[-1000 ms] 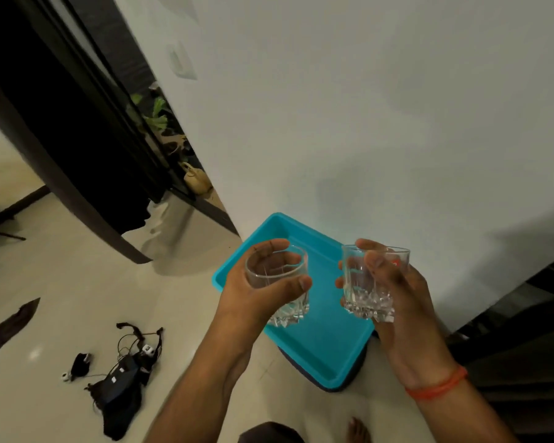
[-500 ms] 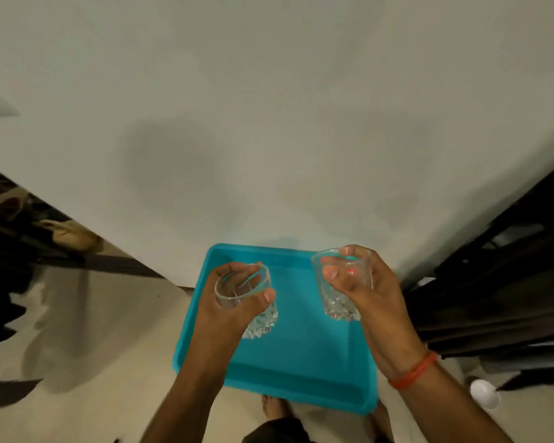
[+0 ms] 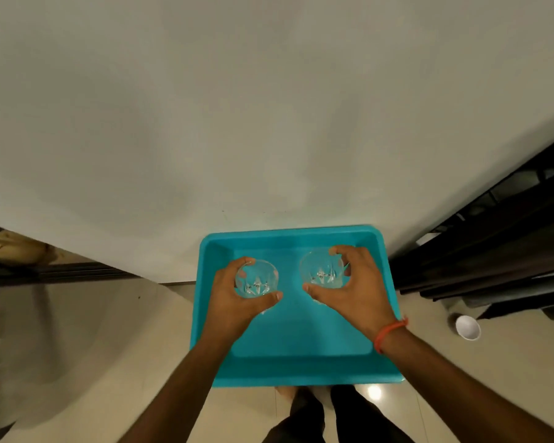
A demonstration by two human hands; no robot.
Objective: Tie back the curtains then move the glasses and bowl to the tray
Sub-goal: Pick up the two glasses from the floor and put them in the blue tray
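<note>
Since a second ago we lowered both glasses from above tray (image 3: 296, 366) down into it. Left hand (image 3: 234, 302) grip curled round left glass (image 3: 257, 278); right hand (image 3: 354, 282) grip curled round right glass (image 3: 323, 270). Both glasses in tray's far half, apparently at floor of tray. Release comes next, we judge. Bowl (image 3: 468, 327) on floor right of tray, not yet moved

Wall (image 3: 269, 107): plain, off-white, matte, filling the upper field from 9 to 2 o'clock, with soft shadows. Floor (image 3: 87, 362): glossy beige tile at 6 to 8 o'clock, carrying one bright light reflection (image 3: 374, 392) near 6 o'clock. Dark wooden furniture (image 3: 499, 251) at 3 o'clock, slatted; dark door track (image 3: 61, 271) at 9 o'clock along the wall base.
</note>
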